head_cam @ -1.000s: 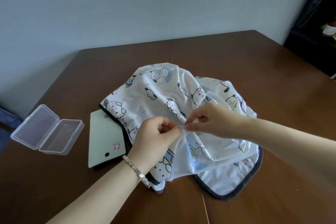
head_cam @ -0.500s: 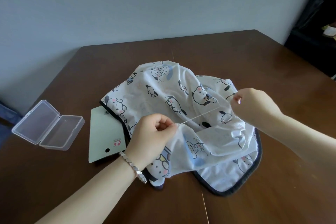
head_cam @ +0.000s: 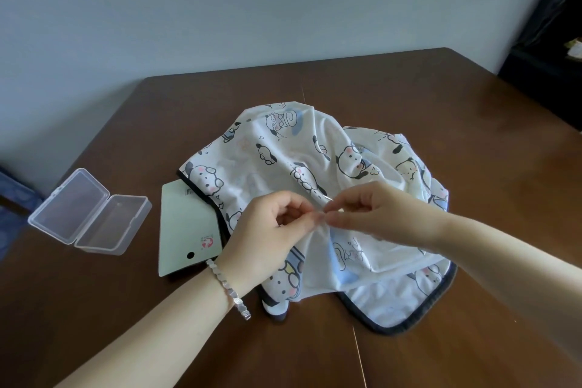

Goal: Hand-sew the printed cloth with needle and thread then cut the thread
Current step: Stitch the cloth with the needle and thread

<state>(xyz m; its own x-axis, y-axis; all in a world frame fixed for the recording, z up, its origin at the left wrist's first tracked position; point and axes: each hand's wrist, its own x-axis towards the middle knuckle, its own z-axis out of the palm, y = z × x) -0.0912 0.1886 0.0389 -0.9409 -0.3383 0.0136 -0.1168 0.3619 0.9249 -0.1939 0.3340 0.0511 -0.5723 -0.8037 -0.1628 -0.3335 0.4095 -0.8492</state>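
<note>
Brown table [head_cam: 472,135]: left hand [head_cam: 267,230] fingers [head_cam: 302,214] pinch printed cloth [head_cam: 283,151], right hand [head_cam: 378,214] pinches needle [head_cam: 327,197].

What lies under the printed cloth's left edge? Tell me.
The pale green card slips its right edge beneath the printed cloth on the brown table. How far it runs, and anything else beneath, is covered.
</note>
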